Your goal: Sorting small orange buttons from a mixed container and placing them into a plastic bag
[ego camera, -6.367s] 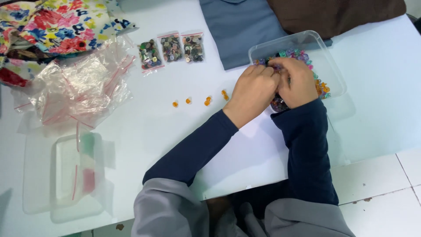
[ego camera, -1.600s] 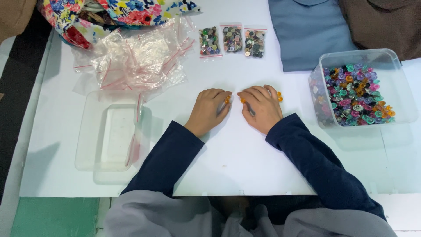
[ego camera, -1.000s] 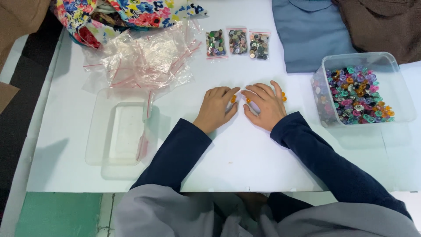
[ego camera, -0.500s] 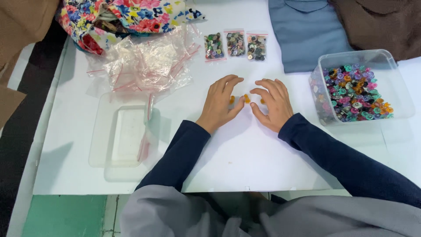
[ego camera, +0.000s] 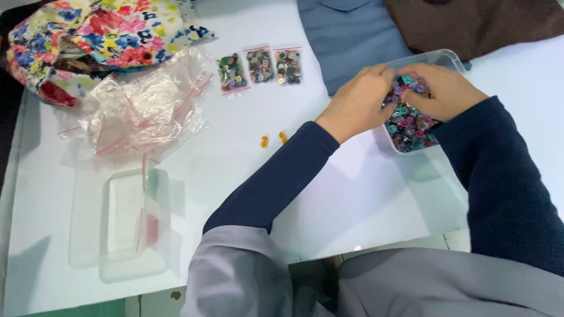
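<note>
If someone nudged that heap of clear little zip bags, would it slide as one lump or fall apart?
The heap of clear bags would probably fall apart: the bags lie loose and crumpled, not bundled. They look thin and floppy, so likely very light and slippery against each other on the smooth white table.

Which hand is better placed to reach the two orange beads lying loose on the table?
The left hand, probably. Both hands are in the clear tub of beads, but the two orange beads lie on the left hand's side; the right hand would have to cross over.
</note>
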